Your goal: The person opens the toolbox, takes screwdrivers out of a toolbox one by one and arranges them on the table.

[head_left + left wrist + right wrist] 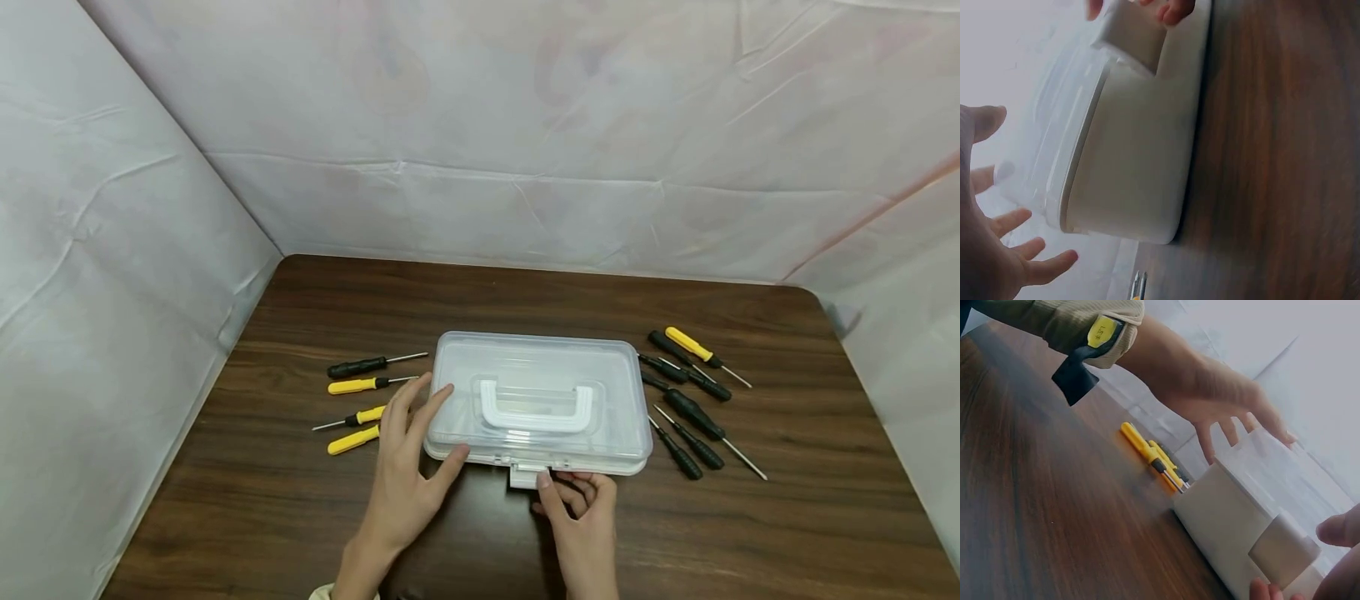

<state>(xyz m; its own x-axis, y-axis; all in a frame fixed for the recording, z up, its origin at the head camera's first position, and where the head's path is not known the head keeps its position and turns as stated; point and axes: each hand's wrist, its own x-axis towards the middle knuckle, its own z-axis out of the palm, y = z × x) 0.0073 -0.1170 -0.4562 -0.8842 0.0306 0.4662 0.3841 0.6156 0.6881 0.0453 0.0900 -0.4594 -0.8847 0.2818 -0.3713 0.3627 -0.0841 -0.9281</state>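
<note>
A clear lidded plastic box (pixel 461 358) with a white carrying handle (pixel 536 421) stands on the table, its lid down. At its front, a white latch (pixel 528 477) sticks outward from the wall. My right hand (pixel 588 521) pinches this latch, thumb at its right edge and the other fingers curled below. My left hand (pixel 405 471) is at the box's left front corner, fingers spread and fairly straight over the lid's edge. In the left wrist view, the latch (pixel 1132 37) tilts away from the box's pale front wall (pixel 1129 150).
Left of the box lie several screwdrivers, among them a black one (pixel 358 367) and a yellow one (pixel 352 386), some partly behind my left hand. To the right are several more, mostly black (pixel 693 414), with a yellow one (pixel 688 343) at the back. White cloth (pixel 480 208) hangs behind the table.
</note>
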